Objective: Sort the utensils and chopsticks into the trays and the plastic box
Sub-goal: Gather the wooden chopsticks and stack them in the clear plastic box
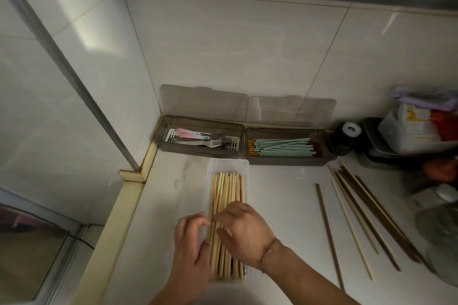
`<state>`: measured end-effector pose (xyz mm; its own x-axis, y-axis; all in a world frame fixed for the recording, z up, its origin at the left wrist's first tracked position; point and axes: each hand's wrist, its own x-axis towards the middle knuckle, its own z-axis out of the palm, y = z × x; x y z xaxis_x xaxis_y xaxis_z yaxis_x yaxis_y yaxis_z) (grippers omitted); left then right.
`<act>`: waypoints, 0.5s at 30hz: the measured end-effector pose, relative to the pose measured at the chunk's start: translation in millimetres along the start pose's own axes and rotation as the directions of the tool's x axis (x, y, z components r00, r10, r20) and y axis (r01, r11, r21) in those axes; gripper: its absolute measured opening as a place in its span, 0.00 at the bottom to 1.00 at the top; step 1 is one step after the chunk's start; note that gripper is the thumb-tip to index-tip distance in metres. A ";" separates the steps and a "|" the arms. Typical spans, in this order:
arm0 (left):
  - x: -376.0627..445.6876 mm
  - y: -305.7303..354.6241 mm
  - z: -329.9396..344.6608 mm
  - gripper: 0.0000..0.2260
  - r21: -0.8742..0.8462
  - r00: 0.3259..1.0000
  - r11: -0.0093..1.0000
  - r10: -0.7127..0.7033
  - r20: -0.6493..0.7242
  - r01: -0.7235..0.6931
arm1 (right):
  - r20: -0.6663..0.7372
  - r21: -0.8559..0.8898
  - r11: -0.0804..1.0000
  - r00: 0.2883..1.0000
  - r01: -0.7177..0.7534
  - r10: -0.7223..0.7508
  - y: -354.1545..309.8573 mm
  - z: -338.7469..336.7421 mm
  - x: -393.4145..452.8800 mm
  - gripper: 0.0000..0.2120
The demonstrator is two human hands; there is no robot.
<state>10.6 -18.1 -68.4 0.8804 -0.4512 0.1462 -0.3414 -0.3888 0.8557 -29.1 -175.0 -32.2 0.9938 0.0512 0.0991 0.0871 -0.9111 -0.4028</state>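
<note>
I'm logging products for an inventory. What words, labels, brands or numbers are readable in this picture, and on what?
None can be read.
Package in the plastic tub at the right: print in yellow and orange, too blurred to read.
Black round object beside the trays: a white mark on top, no legible text.
Smoky trays, clear plastic box, chopsticks: no print visible.

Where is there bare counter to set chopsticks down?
Bare counter lies between the clear box and the loose chopsticks, below the teal-chopstick tray. A narrower strip lies left of the box. The right edge is crowded with containers.
</note>
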 end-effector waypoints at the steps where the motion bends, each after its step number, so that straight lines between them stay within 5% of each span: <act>1: 0.2 -0.6 -0.1 0.24 0.010 1.000 1.000 0.012 -0.002 -0.012 | -0.134 0.025 1.000 0.991 0.007 -0.003 10.0 -7.7 -8.3 0.10; 4: -0.8 -1.0 0.3 0.23 0.009 1.000 1.000 0.023 0.019 -0.023 | -0.425 0.050 0.962 0.867 -0.267 0.262 65.6 -29.5 -46.8 0.08; 7: -1.4 0.2 0.2 0.22 0.016 0.999 0.999 0.040 0.023 -0.040 | -0.312 0.083 0.648 0.598 -0.757 0.738 132.2 -47.6 -96.4 0.10; 10: -1.7 1.9 -0.2 0.20 0.028 0.997 0.997 0.069 0.034 -0.070 | -0.175 -0.003 0.385 0.379 -0.923 0.909 173.3 -51.5 -140.0 0.05; 12: -1.9 3.4 -0.1 0.19 0.028 0.997 0.997 0.071 0.042 -0.072 | -0.174 -0.032 0.331 0.331 -0.943 0.927 180.8 -47.4 -156.7 0.09; 15: -2.6 6.0 -0.4 0.20 0.032 0.997 0.998 0.051 0.051 -0.052 | -0.259 -0.187 0.356 0.395 -0.916 0.881 176.4 -38.4 -165.3 0.11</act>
<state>6.4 -19.0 -63.4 0.8438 -0.5111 0.1636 -0.3973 -0.3901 0.8307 -180.7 -359.9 -84.7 0.4516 -0.8886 -0.0806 -0.8920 -0.4475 -0.0644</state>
